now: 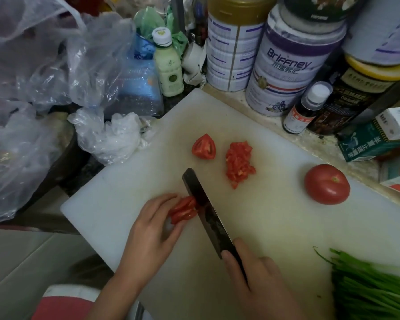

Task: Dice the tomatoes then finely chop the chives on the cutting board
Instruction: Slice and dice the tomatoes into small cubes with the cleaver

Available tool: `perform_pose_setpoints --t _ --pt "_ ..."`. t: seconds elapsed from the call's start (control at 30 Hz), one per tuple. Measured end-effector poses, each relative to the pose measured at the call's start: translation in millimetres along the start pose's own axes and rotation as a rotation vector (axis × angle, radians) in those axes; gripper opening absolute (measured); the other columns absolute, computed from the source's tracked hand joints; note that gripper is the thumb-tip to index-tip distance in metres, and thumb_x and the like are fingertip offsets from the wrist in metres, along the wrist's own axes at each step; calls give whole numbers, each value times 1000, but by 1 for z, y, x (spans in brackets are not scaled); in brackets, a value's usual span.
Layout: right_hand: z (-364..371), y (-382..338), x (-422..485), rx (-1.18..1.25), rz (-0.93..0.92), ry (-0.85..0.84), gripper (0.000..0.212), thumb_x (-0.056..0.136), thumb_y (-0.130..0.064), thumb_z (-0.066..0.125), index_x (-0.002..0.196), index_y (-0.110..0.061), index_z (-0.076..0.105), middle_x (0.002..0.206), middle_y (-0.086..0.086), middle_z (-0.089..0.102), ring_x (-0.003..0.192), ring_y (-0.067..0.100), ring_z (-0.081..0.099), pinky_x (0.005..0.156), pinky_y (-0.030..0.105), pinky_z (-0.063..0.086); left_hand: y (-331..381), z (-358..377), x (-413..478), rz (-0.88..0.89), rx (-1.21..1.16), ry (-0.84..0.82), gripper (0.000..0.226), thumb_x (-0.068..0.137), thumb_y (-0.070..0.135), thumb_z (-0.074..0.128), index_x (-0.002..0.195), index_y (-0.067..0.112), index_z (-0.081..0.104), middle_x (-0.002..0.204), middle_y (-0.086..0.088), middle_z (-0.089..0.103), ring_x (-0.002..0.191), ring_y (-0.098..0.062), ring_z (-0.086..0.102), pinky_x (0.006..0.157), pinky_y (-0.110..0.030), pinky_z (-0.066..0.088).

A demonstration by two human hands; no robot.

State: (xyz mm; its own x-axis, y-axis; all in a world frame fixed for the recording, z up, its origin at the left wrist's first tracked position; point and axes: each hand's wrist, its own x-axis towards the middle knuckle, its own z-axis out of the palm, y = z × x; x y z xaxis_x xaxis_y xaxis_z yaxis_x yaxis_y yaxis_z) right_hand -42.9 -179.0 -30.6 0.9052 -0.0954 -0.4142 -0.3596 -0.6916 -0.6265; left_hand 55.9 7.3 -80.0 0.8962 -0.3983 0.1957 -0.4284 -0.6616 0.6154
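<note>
- White cutting board [125,204] fills the centre of the frame and lies at an angle on the counter.
- Left hand [153,229], lower centre: we see its fingers curled down over a stack of tomato slices [184,210], pinning them to the board.
- Right hand [256,280], lower right of centre: closed round the handle end of the knife [203,204], with the thumb lying against the heel of the blade. The handle itself is hidden under the hand.
- The dark blade runs up and left from the right hand, its flat touching the right side of the slices.
- Tomato wedge [204,147] sits cut face up at upper centre of the board. Just right of it is a pile of diced tomato [239,165].
- Whole tomato [326,184] sits stem scar up at the right of the board, well apart from the knife.
- Chives [374,289], uncut, lie in a bundle at the lower right corner.
- Around the board we note crumpled plastic bags [56,65] at upper left, a pale green bottle [168,63] at upper centre, and tall tins [291,58] at upper right.
</note>
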Motion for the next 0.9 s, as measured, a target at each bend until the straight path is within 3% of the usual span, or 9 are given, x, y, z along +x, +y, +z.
perform_pose_setpoints --t 0.07,0.17,0.3,0.4,0.5,0.63,0.73,0.9 --pt "0 -1 0 6 7 32 72 61 -90 3 107 -39 24 67 -3 46 65 12 45 55 19 33 -3 -2 1 6 -19 3 44 88 39 59 121 11 66 119 4 62 112 -5 54 104 -8 33" --pt "-4 -5 -3 30 23 111 40 82 -65 21 107 -39 37 72 -2 47 67 13 47 54 16 34 -5 -5 2 37 -37 -4 41 89 38 60 122 14 66 118 6 63 110 -3 54 102 -7 33" --pt "-22 -19 -16 84 154 145 28 74 -66 22 96 -52 32 82 0 51 74 5 52 62 13 37 -9 -6 3 68 -42 -12 40 91 37 59 124 17 64 120 8 63 111 -6 55 101 -8 35" --pt "-31 -24 -21 131 101 77 24 80 -57 24 89 -39 38 69 6 55 72 6 52 57 13 39 -12 -4 2 70 -51 -1 40 90 36 60 124 16 64 121 5 63 112 -9 57 100 -11 39" --pt "-22 -26 -22 72 26 76 14 81 -55 25 91 -48 32 63 14 56 61 16 54 51 17 36 -14 1 2 91 -48 38 36 90 34 62 119 12 67 117 2 65 108 -13 60 96 -20 46" --pt "-4 -27 -27 -2 -1 160 29 80 -72 15 97 -53 28 75 3 59 66 14 55 52 13 36 -16 5 2 111 -41 68 34 91 32 62 114 8 70 113 -2 68 103 -17 63 95 -24 48" --pt "1 -29 -25 10 -12 153 21 85 -64 17 96 -50 28 70 -8 55 61 14 51 50 15 32 -15 6 3 147 -37 91 31 91 29 64 112 6 71 111 -4 69 103 -18 63 96 -23 47" --pt "5 -30 -18 -51 -73 150 29 79 -65 16 94 -44 30 61 -13 51 49 13 45 44 15 26 -16 6 5 185 -60 84 28 91 23 64 112 5 71 113 -6 69 104 -19 61 99 -20 44"
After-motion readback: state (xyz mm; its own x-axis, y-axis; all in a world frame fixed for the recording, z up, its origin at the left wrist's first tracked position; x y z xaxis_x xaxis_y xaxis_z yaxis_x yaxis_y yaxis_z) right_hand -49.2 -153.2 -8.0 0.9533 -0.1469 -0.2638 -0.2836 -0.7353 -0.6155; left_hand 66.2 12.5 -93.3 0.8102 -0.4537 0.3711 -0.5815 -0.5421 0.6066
